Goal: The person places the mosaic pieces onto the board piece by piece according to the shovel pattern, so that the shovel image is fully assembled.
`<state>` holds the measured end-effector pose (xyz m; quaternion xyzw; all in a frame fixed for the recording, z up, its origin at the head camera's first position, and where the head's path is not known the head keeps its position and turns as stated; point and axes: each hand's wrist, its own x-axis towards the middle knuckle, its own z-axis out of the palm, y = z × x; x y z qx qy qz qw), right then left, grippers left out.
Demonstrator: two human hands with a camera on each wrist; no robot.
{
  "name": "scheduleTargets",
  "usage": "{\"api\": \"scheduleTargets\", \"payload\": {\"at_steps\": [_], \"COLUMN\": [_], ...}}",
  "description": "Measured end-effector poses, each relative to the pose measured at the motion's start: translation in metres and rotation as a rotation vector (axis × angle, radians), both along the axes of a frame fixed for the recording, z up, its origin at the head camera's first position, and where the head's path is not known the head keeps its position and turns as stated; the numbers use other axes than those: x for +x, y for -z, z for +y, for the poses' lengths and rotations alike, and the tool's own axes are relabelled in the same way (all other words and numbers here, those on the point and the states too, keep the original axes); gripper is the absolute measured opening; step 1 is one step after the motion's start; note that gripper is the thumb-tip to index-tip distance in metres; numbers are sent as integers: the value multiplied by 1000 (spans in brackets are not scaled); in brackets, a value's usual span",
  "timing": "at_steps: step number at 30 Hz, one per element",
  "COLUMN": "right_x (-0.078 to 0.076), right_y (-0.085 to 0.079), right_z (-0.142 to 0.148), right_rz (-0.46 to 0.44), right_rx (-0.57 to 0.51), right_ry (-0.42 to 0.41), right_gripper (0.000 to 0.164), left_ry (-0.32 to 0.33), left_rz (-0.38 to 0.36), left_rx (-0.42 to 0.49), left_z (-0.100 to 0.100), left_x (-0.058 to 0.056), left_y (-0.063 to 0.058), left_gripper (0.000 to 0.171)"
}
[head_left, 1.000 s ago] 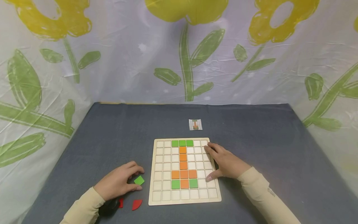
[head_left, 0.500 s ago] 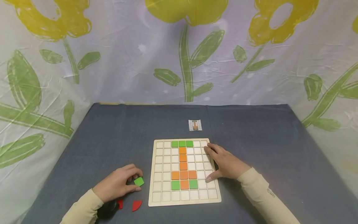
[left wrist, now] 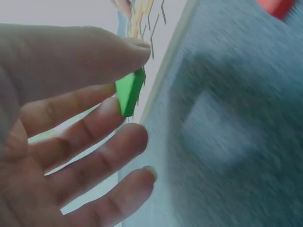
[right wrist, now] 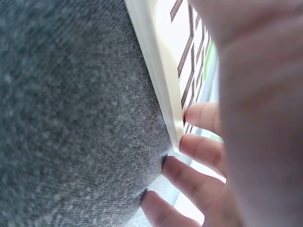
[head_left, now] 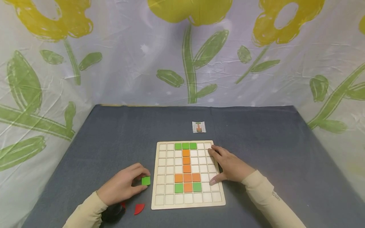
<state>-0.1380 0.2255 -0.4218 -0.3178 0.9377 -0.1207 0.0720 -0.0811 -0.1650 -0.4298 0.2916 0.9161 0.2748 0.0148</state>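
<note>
My left hand (head_left: 124,184) pinches a small green square tile (head_left: 146,180) between thumb and fingers, just left of the wooden grid board (head_left: 198,199). In the left wrist view the green tile (left wrist: 129,92) is seen edge-on, above the cloth, with the other fingers spread loosely. Several orange tiles (head_left: 186,160) form a column and a short crossbar in the board's grid. Green tiles (head_left: 186,146) fill part of the top row, and two more flank the column's lower end. My right hand (head_left: 232,164) rests on the board's right edge, thumb and fingers apart.
A red quarter-circle piece (head_left: 139,209) lies left of the board's lower corner. Another red piece (head_left: 123,205) is mostly hidden by a black object (head_left: 113,213) under the left wrist. Beyond the board lies a small printed card (head_left: 198,127) on the dark tablecloth (head_left: 137,133).
The green tile was lying under the left fingers; it has since been picked up, turned square to the board and moved slightly right and away from me. The right hand has stayed still.
</note>
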Motion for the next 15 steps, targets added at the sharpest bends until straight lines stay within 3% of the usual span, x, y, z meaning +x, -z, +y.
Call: {"api": "scheduleTargets", "payload": {"at_steps": [4, 10, 15], "right_x": [-1, -1, 0], "right_y": [0, 0, 1], "right_z": [0, 1, 1], "right_rz": [0, 6, 16], "right_rx": [1, 2, 0], "right_ry": [0, -3, -10], "right_gripper": [113, 113, 114], "left_ry": [0, 69, 101], "left_rz": [26, 42, 70], "left_rx": [11, 47, 25], "left_z": [11, 30, 47], "left_x": [-2, -3, -3], "left_y": [-7, -16, -18], "left_gripper": [31, 28, 29]}}
